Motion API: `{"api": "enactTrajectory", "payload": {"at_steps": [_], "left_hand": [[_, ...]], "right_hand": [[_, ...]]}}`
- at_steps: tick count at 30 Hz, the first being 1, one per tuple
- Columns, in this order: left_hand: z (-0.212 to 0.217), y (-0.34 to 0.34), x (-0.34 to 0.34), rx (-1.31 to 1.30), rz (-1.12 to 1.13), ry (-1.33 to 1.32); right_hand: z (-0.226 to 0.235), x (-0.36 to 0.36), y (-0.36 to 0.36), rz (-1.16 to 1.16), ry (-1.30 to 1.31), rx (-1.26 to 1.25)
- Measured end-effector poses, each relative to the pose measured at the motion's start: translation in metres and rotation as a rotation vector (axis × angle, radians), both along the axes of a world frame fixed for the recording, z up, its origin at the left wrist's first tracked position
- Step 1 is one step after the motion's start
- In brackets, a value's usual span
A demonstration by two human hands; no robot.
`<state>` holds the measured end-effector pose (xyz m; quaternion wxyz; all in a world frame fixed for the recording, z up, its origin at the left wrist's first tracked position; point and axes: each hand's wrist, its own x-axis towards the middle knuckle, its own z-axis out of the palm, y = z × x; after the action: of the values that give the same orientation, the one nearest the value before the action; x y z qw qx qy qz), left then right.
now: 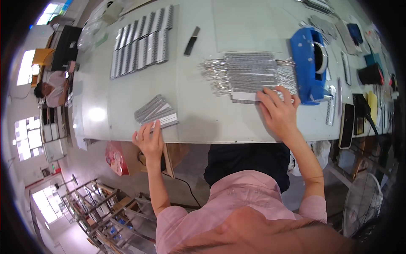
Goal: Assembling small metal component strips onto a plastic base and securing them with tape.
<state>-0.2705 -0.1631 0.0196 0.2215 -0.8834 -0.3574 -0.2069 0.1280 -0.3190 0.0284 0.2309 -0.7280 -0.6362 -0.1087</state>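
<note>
My left hand [150,139] is at the table's near edge, its fingers stretched out and slightly apart. Its fingertips touch the near side of a small fanned pile of grey strips [154,109] with white bands. Farther right, my right hand [280,112] has its fingers spread and bent over the near right end of a larger stack of grey strips [249,70]. Bundles of thin silvery wires [215,76] stick out at both sides of that stack. A white band shows on its nearest strip, partly covered by my right fingers.
A blue tape dispenser [306,65] stands right of the wired stack. Rows of grey and white strips [139,46] lie at the far left, near a black-handled knife [192,41]. A phone [347,126], a ruler [330,111] and a black cup [370,75] are on the right.
</note>
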Motion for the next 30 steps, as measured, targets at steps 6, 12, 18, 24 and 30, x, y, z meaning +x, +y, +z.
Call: {"api": "enactTrajectory", "payload": {"at_steps": [6,12,18,24,30], "left_hand": [[-0.015,-0.046,0.030,-0.031,-0.069,-0.089],[0.000,-0.140,0.167,-0.544,-0.389,-0.205],[0.003,-0.155,0.210,-0.759,-0.373,-0.146],[0.006,-0.152,0.214,-0.767,-0.278,-0.091],[0.002,-0.151,0.215,-0.743,-0.295,-0.081]], "right_hand": [[-0.007,-0.011,-0.015,-0.012,-0.171,0.056],[0.001,-0.027,-0.056,-0.003,-0.091,0.011],[0.006,0.002,-0.102,-0.159,-0.005,0.132],[-0.004,0.013,-0.096,-0.169,0.120,0.048],[-0.010,0.004,-0.080,-0.076,0.155,0.074]]}}
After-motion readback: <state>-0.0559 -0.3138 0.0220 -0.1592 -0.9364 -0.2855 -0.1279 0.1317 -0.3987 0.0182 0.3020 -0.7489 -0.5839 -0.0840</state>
